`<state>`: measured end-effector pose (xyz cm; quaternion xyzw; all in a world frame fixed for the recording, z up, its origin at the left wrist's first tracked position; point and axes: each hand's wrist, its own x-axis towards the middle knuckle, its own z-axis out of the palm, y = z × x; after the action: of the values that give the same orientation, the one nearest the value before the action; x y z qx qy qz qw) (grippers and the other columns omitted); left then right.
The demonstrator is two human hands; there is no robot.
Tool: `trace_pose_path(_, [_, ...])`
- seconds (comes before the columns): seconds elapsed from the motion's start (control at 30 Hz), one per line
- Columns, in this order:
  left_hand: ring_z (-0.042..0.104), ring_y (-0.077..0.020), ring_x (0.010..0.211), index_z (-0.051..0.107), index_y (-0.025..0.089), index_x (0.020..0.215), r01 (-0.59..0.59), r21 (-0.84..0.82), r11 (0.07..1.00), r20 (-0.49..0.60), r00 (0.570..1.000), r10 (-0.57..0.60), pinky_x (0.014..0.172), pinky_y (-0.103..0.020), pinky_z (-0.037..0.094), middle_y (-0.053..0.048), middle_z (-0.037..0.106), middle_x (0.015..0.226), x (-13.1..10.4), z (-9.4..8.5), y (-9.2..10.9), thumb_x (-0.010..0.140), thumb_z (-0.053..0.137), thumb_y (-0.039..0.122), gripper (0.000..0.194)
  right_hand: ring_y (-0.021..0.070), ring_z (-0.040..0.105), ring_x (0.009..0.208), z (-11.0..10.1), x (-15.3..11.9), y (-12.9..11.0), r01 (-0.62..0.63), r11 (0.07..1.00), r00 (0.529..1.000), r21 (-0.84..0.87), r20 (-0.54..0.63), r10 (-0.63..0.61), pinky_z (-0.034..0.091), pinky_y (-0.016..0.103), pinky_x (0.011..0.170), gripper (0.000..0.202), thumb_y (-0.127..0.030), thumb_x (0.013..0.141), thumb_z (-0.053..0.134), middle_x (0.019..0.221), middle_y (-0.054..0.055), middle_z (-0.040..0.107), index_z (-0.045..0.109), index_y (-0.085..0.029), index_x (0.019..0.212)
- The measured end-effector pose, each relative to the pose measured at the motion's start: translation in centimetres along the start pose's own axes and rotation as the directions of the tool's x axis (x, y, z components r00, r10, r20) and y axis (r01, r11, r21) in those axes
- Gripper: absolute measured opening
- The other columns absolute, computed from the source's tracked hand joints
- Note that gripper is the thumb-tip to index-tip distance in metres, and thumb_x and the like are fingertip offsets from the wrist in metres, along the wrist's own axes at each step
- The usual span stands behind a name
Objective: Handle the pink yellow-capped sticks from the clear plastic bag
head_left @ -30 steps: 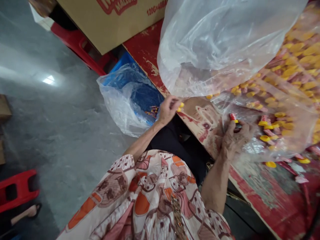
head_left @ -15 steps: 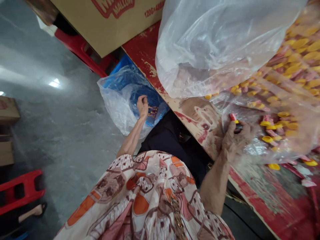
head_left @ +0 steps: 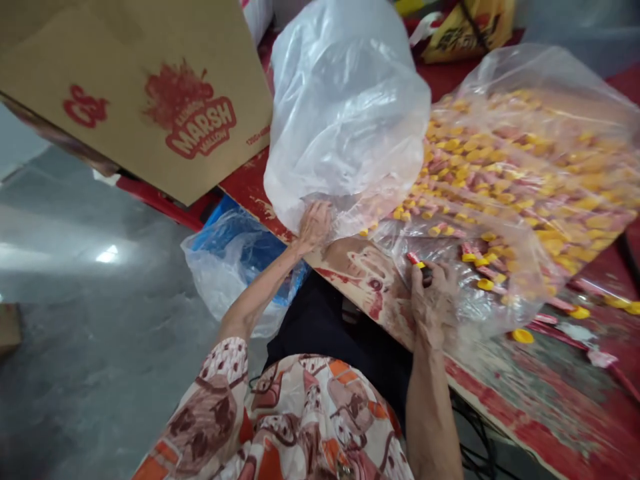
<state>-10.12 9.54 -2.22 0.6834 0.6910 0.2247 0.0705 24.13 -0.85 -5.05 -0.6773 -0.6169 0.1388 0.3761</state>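
My left hand (head_left: 315,225) is at the mouth of a big translucent plastic bag (head_left: 350,113), its fingers stretched out at the opening and their tips hard to make out. On the table, my right hand (head_left: 434,293) is closed around a small red tube with a yellow cap (head_left: 414,260). Something dark shows between its thumb and fingers, too small to name. Under that hand lies clear plastic sheeting. More tubes with yellow caps (head_left: 480,257) lie loose just right of it.
A large clear bag (head_left: 530,193) of yellow-capped tubes covers the table's right side. A cardboard box (head_left: 200,80) stands at the left. Below the worn table edge (head_left: 370,313) is a blue container (head_left: 250,240) lined with a plastic bag (head_left: 205,267). Cables hang at lower right.
My left hand has moved from above the lined container up to the translucent bag on the table. My right hand keeps its tube in the same place. The view has shifted towards the table's far side.
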Motion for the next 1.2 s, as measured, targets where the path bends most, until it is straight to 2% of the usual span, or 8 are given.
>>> trace_pose_path(0.13, [0.070,-0.0387,0.145,0.069,0.017,0.153,0.164,-0.024,0.986,-0.048,0.985,-0.165,0.125,-0.053,0.055,-0.023,0.073,0.152,5.0,-0.9,-2.0,0.112,0.056,0.018,0.042,0.0377,0.072,0.123,0.3,0.0,-0.8,-0.015,1.000,1.000,-0.011,-0.026,0.015,0.054,0.059,0.108,0.045,-0.058,0.113,0.050,0.138,0.019,0.073,0.077,-0.024,0.122])
trace_pose_path(0.23, [0.069,-0.0418,0.145,0.071,0.017,0.148,0.186,-0.085,0.979,-0.038,0.981,-0.190,0.128,-0.062,0.053,-0.024,0.075,0.148,6.3,-0.4,-2.5,0.112,0.063,0.022,0.037,0.0377,0.073,0.120,0.4,0.1,-1.0,-0.013,1.000,0.999,-0.003,-0.036,0.012,0.054,0.058,0.106,0.044,-0.058,0.113,0.050,0.135,0.019,0.073,0.077,-0.024,0.122])
trace_pose_path(0.43, [0.066,-0.0427,0.142,0.077,0.025,0.130,0.025,-0.138,0.990,-0.033,0.999,-0.030,0.134,-0.072,0.047,-0.018,0.079,0.137,2.6,0.3,-1.7,0.107,0.067,0.024,0.025,0.0363,0.072,0.115,0.2,-0.5,-1.2,-0.008,0.998,0.986,0.065,-0.167,0.019,0.060,0.052,0.095,0.043,-0.056,0.118,0.049,0.135,0.020,0.073,0.074,-0.023,0.131])
trace_pose_path(0.63, [0.073,-0.0401,0.133,0.072,0.024,0.136,0.041,-0.279,0.959,-0.046,0.997,-0.056,0.125,-0.063,0.056,-0.017,0.078,0.129,0.0,-1.1,0.1,0.101,0.077,0.027,0.036,0.0346,0.071,0.118,0.6,0.6,-1.5,0.101,0.987,0.995,-0.122,-0.016,-0.103,0.053,0.050,0.104,0.033,-0.046,0.120,0.051,0.126,0.017,0.078,0.075,-0.025,0.112])
trace_pose_path(0.77, [0.080,-0.0268,0.098,0.059,0.024,0.152,0.164,-0.644,0.747,0.038,0.982,-0.184,0.088,-0.039,0.065,-0.006,0.078,0.107,-1.7,-1.7,3.5,0.097,0.091,0.031,0.064,0.0333,0.071,0.116,1.1,3.1,-2.8,0.204,0.978,0.979,-0.030,0.003,-0.204,0.053,0.048,0.105,0.033,-0.041,0.121,0.050,0.129,0.016,0.077,0.077,-0.024,0.122])
trace_pose_path(0.97, [0.082,-0.0196,0.084,0.061,0.024,0.122,0.440,-0.875,0.201,0.382,0.884,-0.270,0.064,-0.023,0.052,-0.002,0.078,0.097,-3.8,-1.0,8.0,0.091,0.098,0.042,0.051,0.0351,0.069,0.125,2.8,4.3,-3.7,0.276,0.956,0.953,-0.094,0.154,-0.260,0.049,0.052,0.114,0.024,-0.028,0.117,0.056,0.136,0.019,0.078,0.079,-0.021,0.120])
trace_pose_path(1.07, [0.080,-0.0158,0.081,0.063,0.022,0.116,0.490,-0.866,0.100,0.447,0.847,-0.286,0.064,-0.021,0.052,-0.001,0.079,0.094,-4.4,-0.3,8.7,0.092,0.097,0.038,0.044,0.0340,0.070,0.127,3.0,4.0,-3.0,0.213,0.977,0.965,0.003,0.156,-0.211,0.049,0.053,0.116,0.025,-0.031,0.118,0.055,0.135,0.017,0.078,0.079,-0.022,0.119])
trace_pose_path(1.2, [0.077,-0.0133,0.077,0.069,0.021,0.114,0.475,-0.875,0.092,0.448,0.868,-0.216,0.062,-0.020,0.052,0.000,0.080,0.093,-5.3,0.4,9.1,0.091,0.098,0.040,0.041,0.0309,0.074,0.122,1.7,3.9,-3.0,0.185,0.934,0.940,0.306,0.223,-0.260,0.057,0.047,0.110,0.039,-0.052,0.123,0.053,0.131,0.014,0.077,0.081,-0.025,0.117])
